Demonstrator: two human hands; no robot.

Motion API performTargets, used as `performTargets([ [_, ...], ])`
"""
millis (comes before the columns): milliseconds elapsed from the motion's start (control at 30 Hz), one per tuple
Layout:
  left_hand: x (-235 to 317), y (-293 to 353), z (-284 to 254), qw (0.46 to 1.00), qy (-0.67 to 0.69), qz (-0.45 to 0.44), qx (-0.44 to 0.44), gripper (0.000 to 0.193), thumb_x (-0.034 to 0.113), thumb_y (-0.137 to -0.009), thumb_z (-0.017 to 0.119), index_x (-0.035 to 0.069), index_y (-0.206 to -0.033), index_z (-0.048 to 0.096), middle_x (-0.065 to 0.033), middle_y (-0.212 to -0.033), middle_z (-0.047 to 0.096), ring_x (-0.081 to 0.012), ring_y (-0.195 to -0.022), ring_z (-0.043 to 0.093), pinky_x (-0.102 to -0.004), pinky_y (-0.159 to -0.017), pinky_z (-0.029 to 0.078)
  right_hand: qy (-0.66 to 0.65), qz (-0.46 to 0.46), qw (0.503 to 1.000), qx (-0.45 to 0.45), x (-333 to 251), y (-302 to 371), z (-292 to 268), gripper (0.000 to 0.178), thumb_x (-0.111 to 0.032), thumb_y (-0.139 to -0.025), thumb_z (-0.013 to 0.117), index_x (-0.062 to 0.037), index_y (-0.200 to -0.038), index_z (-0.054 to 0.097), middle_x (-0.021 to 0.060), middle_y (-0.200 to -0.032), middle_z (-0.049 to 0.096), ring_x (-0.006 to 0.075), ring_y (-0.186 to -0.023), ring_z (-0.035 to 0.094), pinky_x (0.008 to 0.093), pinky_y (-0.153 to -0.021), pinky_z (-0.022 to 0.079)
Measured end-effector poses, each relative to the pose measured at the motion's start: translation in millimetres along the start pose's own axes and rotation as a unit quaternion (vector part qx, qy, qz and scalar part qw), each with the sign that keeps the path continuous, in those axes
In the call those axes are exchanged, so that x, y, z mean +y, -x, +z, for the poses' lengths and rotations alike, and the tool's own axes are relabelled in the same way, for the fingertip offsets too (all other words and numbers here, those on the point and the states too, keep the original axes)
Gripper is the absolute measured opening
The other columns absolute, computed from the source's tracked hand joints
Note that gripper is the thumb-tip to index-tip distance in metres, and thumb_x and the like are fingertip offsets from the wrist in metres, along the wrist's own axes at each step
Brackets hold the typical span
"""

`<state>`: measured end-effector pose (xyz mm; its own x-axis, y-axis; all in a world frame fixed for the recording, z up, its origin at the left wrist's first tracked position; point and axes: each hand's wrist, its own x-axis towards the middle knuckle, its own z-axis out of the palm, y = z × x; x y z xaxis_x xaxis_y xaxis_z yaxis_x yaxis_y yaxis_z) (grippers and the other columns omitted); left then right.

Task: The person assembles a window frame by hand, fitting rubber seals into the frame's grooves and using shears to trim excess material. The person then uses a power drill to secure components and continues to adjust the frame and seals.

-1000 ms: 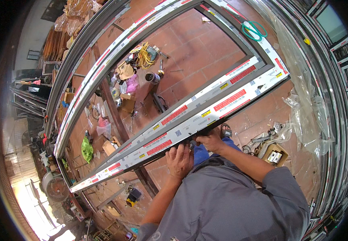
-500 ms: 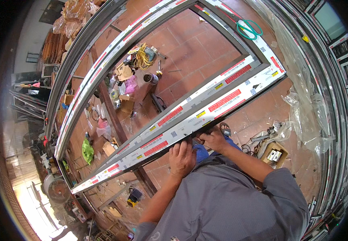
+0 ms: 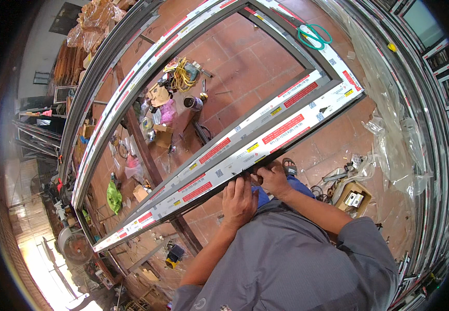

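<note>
At your right, on the tiled floor (image 3: pixel 313 150), an open cardboard box (image 3: pixel 363 191) holds a white-and-black item too small to make out. Seen through the frame's opening are a dark can (image 3: pixel 197 105), its inside too dark to read, and a smaller cardboard box (image 3: pixel 162 138) whose contents you cannot tell.

The large frame (image 3: pixel 286 129) lies right in front of you, its near rail slanting across your body. It is dark grey, mostly covered in white film with red and yellow printed patches; a small dark spot breaks the film toward the right corner. A green cord (image 3: pixel 315 37) loops over its right side.

Your left hand (image 3: pixel 239 201) and right hand (image 3: pixel 273 179) sit close together, fingers curled at the near edge; whether they grip anything cannot be told.
</note>
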<state>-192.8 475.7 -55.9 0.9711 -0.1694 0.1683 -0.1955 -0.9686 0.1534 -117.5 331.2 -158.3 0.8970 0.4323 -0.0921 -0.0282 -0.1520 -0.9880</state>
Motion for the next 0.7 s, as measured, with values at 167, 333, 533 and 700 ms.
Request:
performTargets([
  [167, 12.4, -14.3, -10.7, 0.999, 0.030, -0.008, -0.021, 0.064, 0.026, -0.081, 0.079, -0.002, -0.136, 0.062, -0.0146, -0.127, 0.056, -0.0324, -0.113, 0.056, -0.0436, -0.093, 0.048, -0.272, 0.146, 0.951, -0.030, -6.7, -1.5, -7.1, 0.017, -0.018, -0.097, 0.065, -0.0033, -0.098, 0.073, 0.0026, -0.082, 0.070, 0.0115, -0.070, 0.064, 0.0306, -0.059, 0.050],
  [333, 14.7, -18.5, -1.0, 0.998, 0.047, 0.000, -0.029, 0.063, 0.025, -0.081, 0.081, -0.003, -0.135, 0.062, -0.0158, -0.121, 0.058, -0.0332, -0.106, 0.057, -0.0436, -0.090, 0.049, -0.284, 0.163, 0.944, 0.037, -1.7, -1.3, -23.5, 0.018, -0.019, -0.097, 0.065, -0.0033, -0.091, 0.072, 0.0045, -0.074, 0.066, 0.0113, -0.067, 0.063, 0.0326, -0.058, 0.049],
  [533, 24.8, -27.0, -11.6, 0.998, 0.055, -0.012, -0.024, 0.058, 0.023, -0.081, 0.082, -0.003, -0.130, 0.064, -0.0177, -0.117, 0.061, -0.0349, -0.100, 0.060, -0.0439, -0.089, 0.050, -0.244, 0.158, 0.954, 0.075, -15.4, -0.9, -26.5, 0.022, -0.019, -0.097, 0.063, -0.0009, -0.089, 0.070, 0.0046, -0.072, 0.067, 0.0118, -0.064, 0.062, 0.0310, -0.059, 0.049],
  [700, 20.8, -30.1, -0.1, 0.999, 0.025, 0.013, -0.021, 0.058, 0.024, -0.081, 0.082, -0.004, -0.128, 0.065, -0.0177, -0.118, 0.061, -0.0343, -0.102, 0.061, -0.0433, -0.089, 0.050, -0.295, 0.130, 0.941, 0.099, -7.1, -8.4, -41.4, 0.022, -0.020, -0.097, 0.064, -0.0002, -0.090, 0.071, 0.0047, -0.075, 0.068, 0.0132, -0.066, 0.064, 0.0313, -0.060, 0.049],
])
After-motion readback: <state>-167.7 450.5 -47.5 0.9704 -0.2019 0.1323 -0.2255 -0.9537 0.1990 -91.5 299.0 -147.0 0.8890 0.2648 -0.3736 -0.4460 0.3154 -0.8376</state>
